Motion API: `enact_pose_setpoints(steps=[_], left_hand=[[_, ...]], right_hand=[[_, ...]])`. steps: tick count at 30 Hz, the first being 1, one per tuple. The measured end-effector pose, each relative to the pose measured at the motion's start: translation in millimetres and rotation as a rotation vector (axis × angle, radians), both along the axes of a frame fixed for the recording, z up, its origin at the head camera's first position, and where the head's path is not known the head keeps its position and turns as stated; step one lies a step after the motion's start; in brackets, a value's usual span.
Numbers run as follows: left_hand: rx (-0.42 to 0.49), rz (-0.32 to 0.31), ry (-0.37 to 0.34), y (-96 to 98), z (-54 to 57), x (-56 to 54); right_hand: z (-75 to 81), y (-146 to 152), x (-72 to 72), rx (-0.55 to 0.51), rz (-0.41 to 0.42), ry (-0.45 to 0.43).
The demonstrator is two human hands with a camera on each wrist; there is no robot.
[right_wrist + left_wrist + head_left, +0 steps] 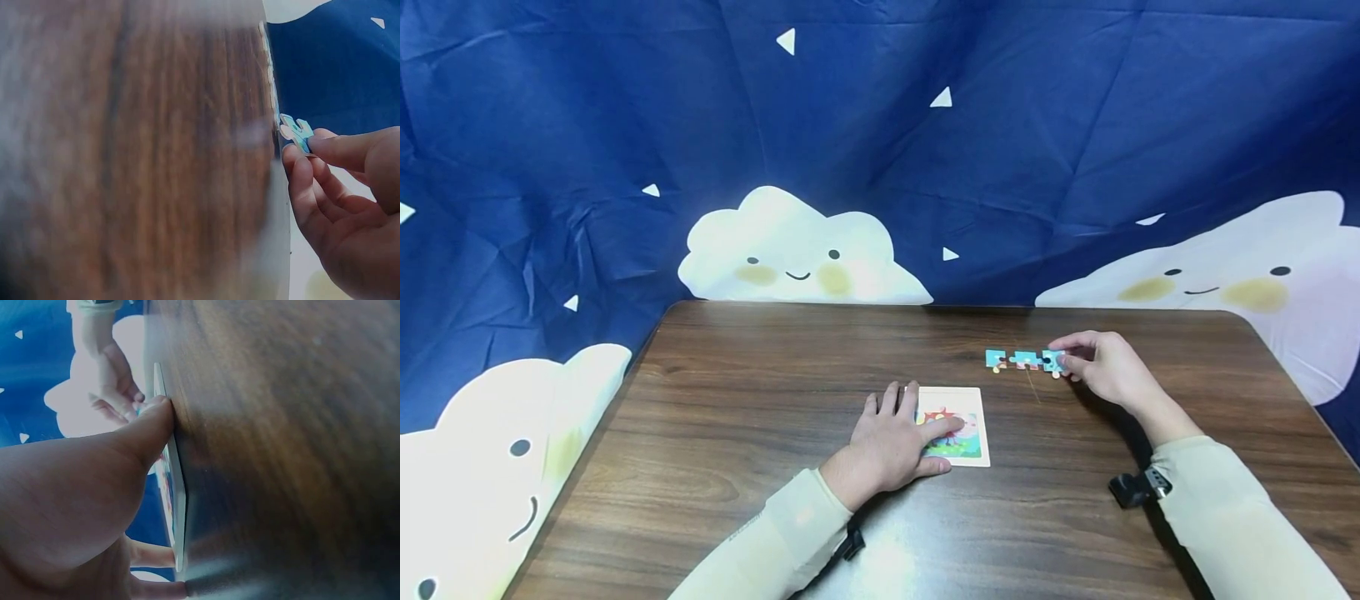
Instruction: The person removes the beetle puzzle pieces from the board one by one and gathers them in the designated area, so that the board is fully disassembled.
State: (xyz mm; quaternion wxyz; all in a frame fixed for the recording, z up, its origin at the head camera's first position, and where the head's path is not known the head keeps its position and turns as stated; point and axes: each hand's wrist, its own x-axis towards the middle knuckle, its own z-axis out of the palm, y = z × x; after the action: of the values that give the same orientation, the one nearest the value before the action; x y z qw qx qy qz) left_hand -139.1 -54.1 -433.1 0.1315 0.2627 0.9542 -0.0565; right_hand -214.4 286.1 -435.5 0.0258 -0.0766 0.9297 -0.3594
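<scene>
Between thumb and fingers my right hand (1108, 367) pinches a light-blue jigsaw puzzle piece (297, 132), tilted in the right wrist view. To its left on the table lie two more blue jigsaw pieces, the middle piece (1025, 359) and the left piece (996, 359), in a row. My left hand (891, 442) rests with spread, straight fingers on the left side of a white-framed puzzle board (981, 400). A colourful picture fills the board's lower part; the fingers cover some of it. In the left wrist view, the thumb (150, 428) lies over the board's edge.
The brown wooden table (715, 400) reaches back to a blue curtain (850, 133) with white clouds and triangles. A thin strand (1033, 386) lies just below the loose pieces. Dark wrist cameras sit at both cuffs, the right camera (1131, 489) being plainer to see.
</scene>
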Motion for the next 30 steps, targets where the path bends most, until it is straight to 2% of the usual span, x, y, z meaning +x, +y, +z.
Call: enact_pose_setpoints(steps=[5, 11, 20, 30], left_hand=[[0.011, 0.002, -0.012, -0.6, 0.1, -0.2], [0.008, -0.002, 0.003, -1.0, 0.0, 0.4], [0.008, -0.004, -0.001, 0.1, -0.6, -1.0], [0.014, -0.002, 0.005, -0.5, -1.1, 0.0]], right_hand=[[-0.9, 1.6, -3.7, 0.011, 0.006, -0.028], [-0.2, 1.7, -8.8, 0.072, -0.001, -0.059], [0.2, 2.6, -11.8, 0.189, 0.002, -0.013], [-1.2, 1.2, -10.0, 0.215, 0.035, 0.039]])
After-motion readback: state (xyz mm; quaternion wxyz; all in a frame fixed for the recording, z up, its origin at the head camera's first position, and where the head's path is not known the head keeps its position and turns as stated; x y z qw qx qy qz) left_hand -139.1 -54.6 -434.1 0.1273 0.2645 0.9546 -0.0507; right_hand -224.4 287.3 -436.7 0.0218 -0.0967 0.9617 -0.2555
